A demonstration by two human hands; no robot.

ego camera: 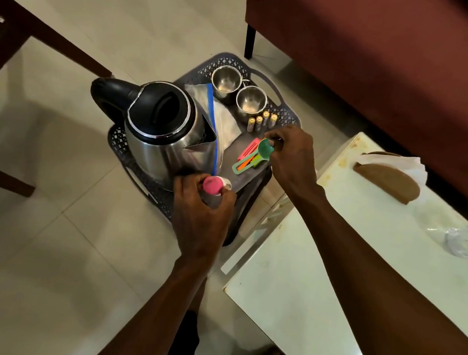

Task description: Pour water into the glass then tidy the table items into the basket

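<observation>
Both hands work over a basket (284,115) on the floor beside the tabletop (336,253).
The left hand (201,218) grips a pink-capped bottle (214,185); the right hand (291,158) pinches a green spoon (264,149) over the basket, near a kettle (160,133), two steel cups (250,100) and batteries (262,119).

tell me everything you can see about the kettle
The kettle is a round, polished steel-looking jug with a black lid, a black handle jutting off to the left and a pointed spout aimed right. Its lid is shut and it stands upright in the dark perforated basket on the floor, filling the basket's left side. A clear zip bag with a blue strip lies against its spout side. The left hand, holding a pink-capped bottle, is just in front of its base; contact cannot be told.
</observation>
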